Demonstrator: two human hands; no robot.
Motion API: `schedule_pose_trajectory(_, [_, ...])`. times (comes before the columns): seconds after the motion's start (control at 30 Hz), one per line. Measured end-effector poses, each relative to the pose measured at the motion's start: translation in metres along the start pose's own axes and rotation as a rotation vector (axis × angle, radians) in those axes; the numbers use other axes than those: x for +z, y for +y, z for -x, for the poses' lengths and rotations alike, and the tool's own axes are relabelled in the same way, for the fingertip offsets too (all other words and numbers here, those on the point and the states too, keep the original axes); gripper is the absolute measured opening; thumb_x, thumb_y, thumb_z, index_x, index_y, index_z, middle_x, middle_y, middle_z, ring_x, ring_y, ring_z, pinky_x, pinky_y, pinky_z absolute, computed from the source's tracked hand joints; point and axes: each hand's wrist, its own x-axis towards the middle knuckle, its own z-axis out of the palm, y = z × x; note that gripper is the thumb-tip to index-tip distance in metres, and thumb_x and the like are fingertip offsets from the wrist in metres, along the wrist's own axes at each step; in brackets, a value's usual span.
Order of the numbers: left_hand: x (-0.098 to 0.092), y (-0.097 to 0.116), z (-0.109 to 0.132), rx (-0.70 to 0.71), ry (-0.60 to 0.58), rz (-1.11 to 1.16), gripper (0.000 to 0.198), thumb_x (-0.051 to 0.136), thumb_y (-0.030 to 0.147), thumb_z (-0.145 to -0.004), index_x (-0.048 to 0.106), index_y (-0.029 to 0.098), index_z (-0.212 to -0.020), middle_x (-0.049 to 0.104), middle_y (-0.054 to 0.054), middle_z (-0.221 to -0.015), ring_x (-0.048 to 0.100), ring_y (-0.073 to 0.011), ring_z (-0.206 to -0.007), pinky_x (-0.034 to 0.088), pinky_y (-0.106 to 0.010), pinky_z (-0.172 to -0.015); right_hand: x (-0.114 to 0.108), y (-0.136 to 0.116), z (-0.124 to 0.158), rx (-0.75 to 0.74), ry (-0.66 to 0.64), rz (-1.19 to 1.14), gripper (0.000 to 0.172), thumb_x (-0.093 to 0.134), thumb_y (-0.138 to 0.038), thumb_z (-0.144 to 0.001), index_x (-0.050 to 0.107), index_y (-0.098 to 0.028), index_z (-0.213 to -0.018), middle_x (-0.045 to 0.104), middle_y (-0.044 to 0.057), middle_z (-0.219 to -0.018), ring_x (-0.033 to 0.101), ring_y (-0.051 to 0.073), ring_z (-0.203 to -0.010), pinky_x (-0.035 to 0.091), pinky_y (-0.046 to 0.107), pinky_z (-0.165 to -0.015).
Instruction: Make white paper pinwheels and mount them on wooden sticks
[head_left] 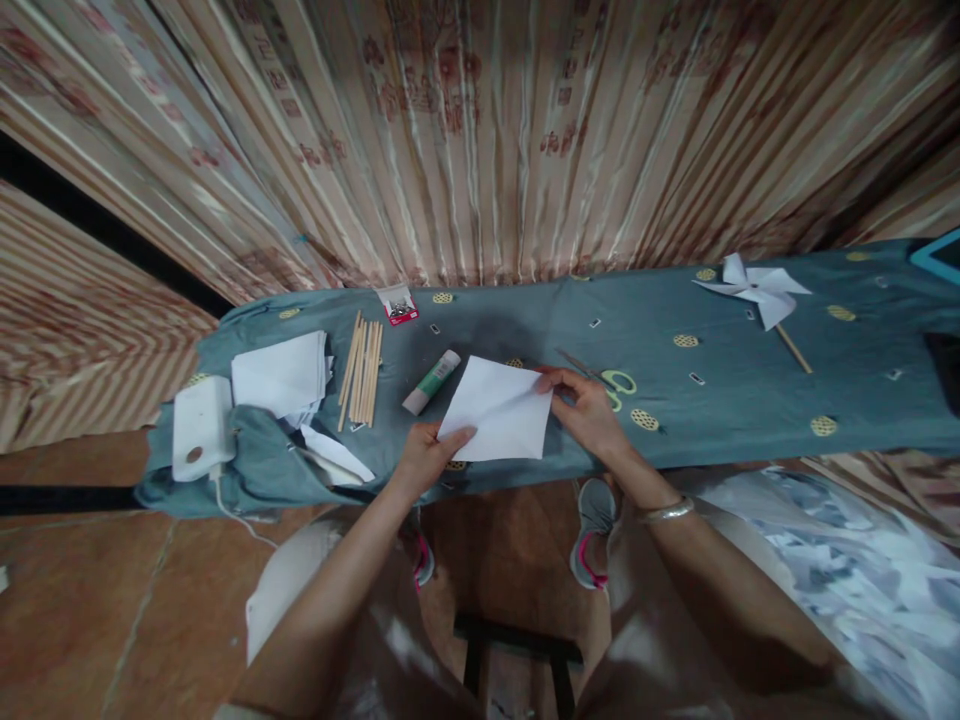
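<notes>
A white sheet of paper point(499, 410), roughly square with a faint diagonal crease, is held over the front of the cloth-covered table. My left hand point(431, 458) pinches its lower left corner, thumb on top. At the upper right edge, my right hand point(581, 405) grips the paper between thumb and fingers. Just left of the sheet lies a glue stick point(432, 382) with a green label. Scissors point(616, 385) with light green handles rest beyond my right hand, partly covered by it.
Wooden sticks point(361, 370) lie left of the glue, near a small red box point(399, 306) of metal pieces. Further left are stacked white paper point(281, 372) and a white power adapter point(202, 428) with a cord. A paper pinwheel point(757, 290) on a stick lies at right.
</notes>
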Motion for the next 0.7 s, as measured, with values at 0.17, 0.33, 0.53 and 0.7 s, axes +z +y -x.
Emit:
schedule_pose_trajectory(0.17, [0.001, -0.007, -0.007, 0.095, 0.075, 0.038, 0.033, 0.077, 0.049, -0.062, 0.067, 0.019, -0.056, 0.059, -0.002, -0.053, 0.050, -0.0143, -0.048, 0.040, -0.025, -0.040, -0.008, 0.000, -0.008, 0.004, 0.057, 0.102, 0.032, 0.053, -0.022, -0.079, 0.066, -0.020, -0.109, 0.070, 0.008, -0.116, 0.066, 0.023, -0.105, 0.052, 0.039, -0.091])
schedule_pose_trajectory(0.33, [0.000, -0.006, -0.007, 0.131, 0.149, 0.075, 0.028, 0.075, 0.045, -0.065, 0.070, 0.017, -0.061, 0.063, -0.003, -0.057, 0.055, -0.0157, -0.051, 0.045, -0.026, -0.045, -0.050, 0.005, -0.013, -0.036, 0.199, 0.613, 0.034, 0.047, -0.026, -0.085, 0.068, -0.015, -0.110, 0.069, 0.015, -0.116, 0.063, 0.029, -0.109, 0.049, 0.042, -0.093])
schedule_pose_trajectory(0.53, [-0.004, -0.002, -0.011, 0.162, 0.231, 0.058, 0.028, 0.075, 0.042, -0.065, 0.074, 0.015, -0.072, 0.070, -0.004, -0.064, 0.060, -0.0171, -0.056, 0.049, -0.026, -0.051, -0.085, 0.010, 0.001, 0.202, 0.053, 1.078, 0.031, 0.048, -0.033, -0.090, 0.073, -0.016, -0.096, 0.074, 0.015, -0.091, 0.069, 0.030, -0.082, 0.048, 0.038, -0.070])
schedule_pose_trajectory(0.7, [-0.004, 0.004, -0.014, 0.195, 0.270, 0.060, 0.030, 0.075, 0.040, -0.064, 0.075, 0.013, -0.075, 0.071, -0.006, -0.068, 0.061, -0.0175, -0.061, 0.050, -0.026, -0.055, -0.086, 0.009, 0.014, 0.132, -0.081, 1.179, 0.033, 0.053, -0.035, -0.089, 0.069, -0.014, -0.109, 0.073, 0.017, -0.096, 0.068, 0.031, -0.084, 0.047, 0.036, -0.070])
